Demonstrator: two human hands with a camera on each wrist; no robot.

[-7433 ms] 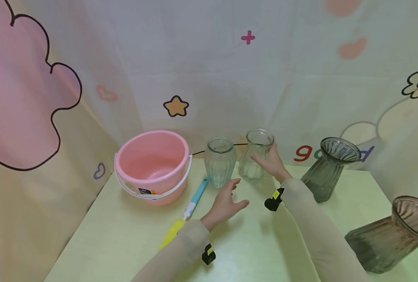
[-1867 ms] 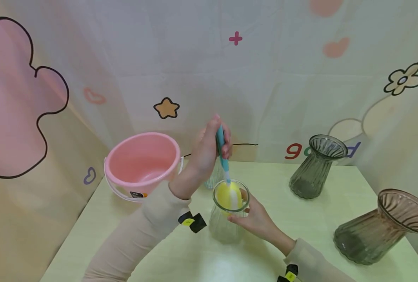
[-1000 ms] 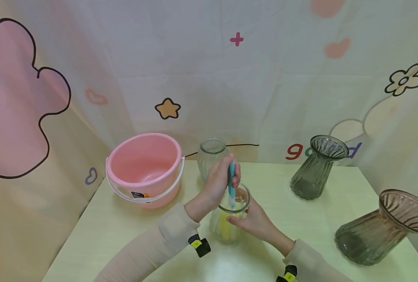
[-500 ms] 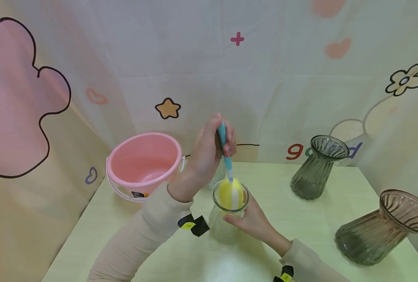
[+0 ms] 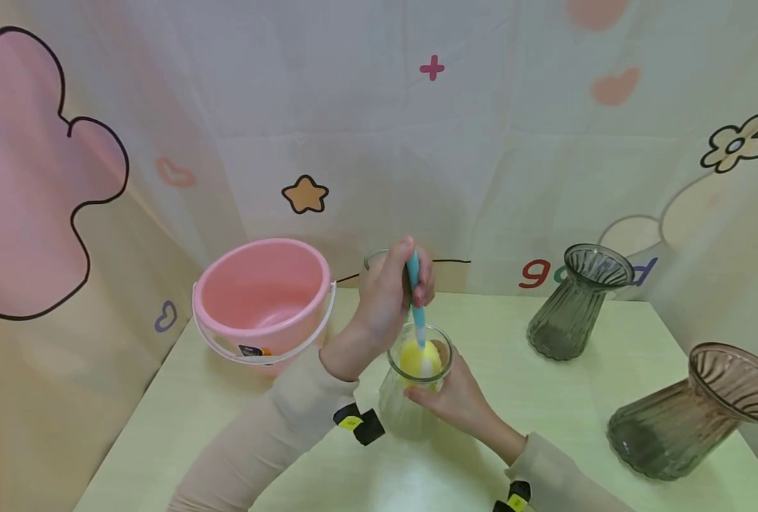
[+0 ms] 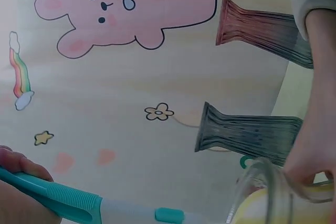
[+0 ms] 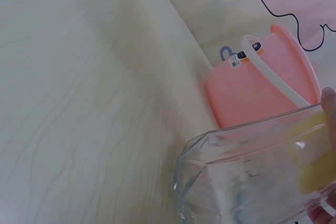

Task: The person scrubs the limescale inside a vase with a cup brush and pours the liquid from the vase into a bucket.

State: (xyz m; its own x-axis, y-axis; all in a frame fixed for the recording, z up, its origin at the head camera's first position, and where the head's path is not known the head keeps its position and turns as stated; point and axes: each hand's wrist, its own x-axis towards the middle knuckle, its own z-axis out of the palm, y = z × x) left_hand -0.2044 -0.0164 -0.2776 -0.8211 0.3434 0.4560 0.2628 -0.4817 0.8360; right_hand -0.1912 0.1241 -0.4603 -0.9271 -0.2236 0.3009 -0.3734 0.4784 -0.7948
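Note:
My left hand (image 5: 393, 290) grips the teal handle (image 5: 413, 281) of a bottle brush, held nearly upright. Its yellow sponge head (image 5: 419, 358) sits just inside the mouth of a clear ribbed glass vase (image 5: 407, 412) standing on the table. My right hand (image 5: 449, 397) holds that vase by its neck and right side. In the left wrist view the teal handle (image 6: 63, 199) runs to the vase rim (image 6: 261, 190). The right wrist view shows the glass vase (image 7: 247, 182) close up, with the sponge (image 7: 315, 156) yellow through the glass.
A pink bucket (image 5: 262, 299) stands at the back left of the pale green table (image 5: 212, 427). A second clear vase (image 5: 374, 257) peeks out behind my left hand. A grey vase (image 5: 574, 306) and a brown vase (image 5: 686, 419) stand to the right.
Over the last second the brush went up out of the vase; since half a second ago my left hand has come down, pushing the sponge into the mouth. My right hand kept hold.

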